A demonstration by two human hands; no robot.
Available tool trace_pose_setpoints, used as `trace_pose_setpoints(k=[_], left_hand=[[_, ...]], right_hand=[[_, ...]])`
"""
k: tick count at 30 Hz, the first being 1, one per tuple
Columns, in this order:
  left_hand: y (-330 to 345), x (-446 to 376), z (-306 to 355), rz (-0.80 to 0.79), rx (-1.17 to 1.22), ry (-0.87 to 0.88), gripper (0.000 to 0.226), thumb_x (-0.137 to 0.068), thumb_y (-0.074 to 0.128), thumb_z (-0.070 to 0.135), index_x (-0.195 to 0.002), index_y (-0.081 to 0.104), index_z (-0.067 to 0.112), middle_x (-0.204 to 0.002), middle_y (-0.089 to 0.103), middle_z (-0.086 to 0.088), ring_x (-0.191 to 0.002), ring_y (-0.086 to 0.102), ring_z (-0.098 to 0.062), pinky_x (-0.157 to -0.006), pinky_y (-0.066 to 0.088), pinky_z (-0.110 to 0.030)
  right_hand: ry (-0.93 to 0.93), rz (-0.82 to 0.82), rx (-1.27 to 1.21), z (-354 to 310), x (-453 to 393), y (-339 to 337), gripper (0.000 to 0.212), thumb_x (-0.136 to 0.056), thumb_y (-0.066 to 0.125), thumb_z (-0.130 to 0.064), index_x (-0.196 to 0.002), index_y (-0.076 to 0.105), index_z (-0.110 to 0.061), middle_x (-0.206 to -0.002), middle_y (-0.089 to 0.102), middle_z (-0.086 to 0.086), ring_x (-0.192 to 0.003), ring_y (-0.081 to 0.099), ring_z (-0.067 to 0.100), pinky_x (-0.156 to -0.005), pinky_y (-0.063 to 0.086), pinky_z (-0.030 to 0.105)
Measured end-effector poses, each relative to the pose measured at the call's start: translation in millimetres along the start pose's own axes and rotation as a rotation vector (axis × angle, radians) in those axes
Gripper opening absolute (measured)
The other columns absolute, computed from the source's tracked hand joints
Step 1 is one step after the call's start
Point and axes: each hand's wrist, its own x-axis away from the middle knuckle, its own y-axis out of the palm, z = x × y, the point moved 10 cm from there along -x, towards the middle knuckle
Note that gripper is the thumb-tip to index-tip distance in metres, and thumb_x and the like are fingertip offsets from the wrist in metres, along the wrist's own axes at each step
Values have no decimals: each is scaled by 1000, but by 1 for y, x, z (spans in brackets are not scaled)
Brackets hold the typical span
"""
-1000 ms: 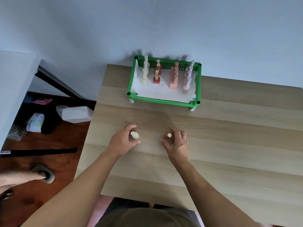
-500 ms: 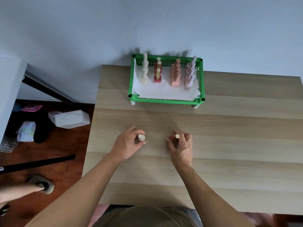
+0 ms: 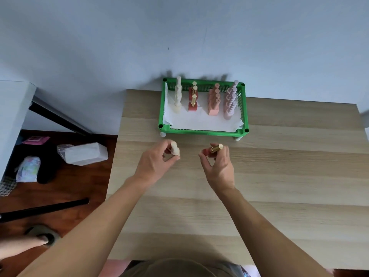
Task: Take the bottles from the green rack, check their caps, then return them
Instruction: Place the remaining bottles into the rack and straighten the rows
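A green rack (image 3: 203, 132) lined with white paper stands at the table's far edge. Inside it are rows of small bottles: cream (image 3: 177, 100), red with gold caps (image 3: 192, 102), peach (image 3: 213, 104) and pale pink (image 3: 229, 108). My left hand (image 3: 157, 162) holds a cream bottle (image 3: 175, 150) above the table, just in front of the rack. My right hand (image 3: 218, 166) holds a red bottle with a gold cap (image 3: 214, 149), tilted with the cap pointing right.
The wooden table (image 3: 279, 176) runs to the right and toward me. On the floor to the left lie a white wrapped package (image 3: 85, 152), a black bar (image 3: 44, 208) and small clutter. Another person's hand (image 3: 20, 244) shows at the lower left.
Both hands have lifted their bottles off the table and moved them toward the rack. The red bottle now tilts to the right.
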Motion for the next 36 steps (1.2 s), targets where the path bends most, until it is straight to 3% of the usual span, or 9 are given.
trace_pose_setpoints(k=[7,10,15,19,24,28,36], left_hand=[[-48,-56,22,82,2,120,26,-86,77,33,-107,67,22,-97,72,8,-78,67,-6,-70,59,-24],[-59,-74,26,97,-15,141,23,-86,76,35,-104,67,25,-95,71,11,-74,61,2,-65,51,-17],[-59,-102,31,60,-48,151,23,-82,80,33,-100,70,24,-91,65,17,-80,58,-5,-70,49,-28],[-48,-119,33,35,-135,155,29,-79,82,33,-98,69,16,-95,59,9,-80,58,-11,-70,47,-30],[-35,-132,26,9,-253,159,27,-79,82,34,-96,71,16,-96,64,5,-86,57,-19,-78,38,-36],[-32,-138,22,25,-341,194,27,-78,81,38,-90,68,18,-90,64,5,-80,47,-16,-75,30,-35],[-20,-142,17,-12,-376,242,34,-79,79,42,-101,71,18,-94,64,4,-83,41,-12,-76,25,-34]], right_hand=[[-71,-29,22,-36,-56,-3,39,-90,72,-31,-117,52,-10,-109,55,3,-78,66,16,-68,59,41],[-79,-22,46,-42,-76,-4,32,-88,74,-30,-105,53,-14,-106,55,2,-72,64,16,-68,60,42],[-54,-53,-5,-46,-99,4,31,-88,74,-33,-104,56,-14,-108,57,2,-74,65,8,-76,60,39],[-56,-16,13,-51,-107,8,27,-88,74,-31,-99,56,-15,-104,56,-4,-66,58,-4,-73,60,37],[-27,-96,99,-45,-115,29,39,-87,74,-34,-111,53,-11,-101,63,3,-76,66,24,-71,57,46],[-7,-126,187,-40,-122,41,37,-85,75,-40,-98,57,-11,-100,63,3,-77,65,26,-71,55,47],[-34,-157,281,-39,-129,60,45,-83,78,-40,-104,53,-9,-103,62,9,-80,63,31,-66,45,36]])
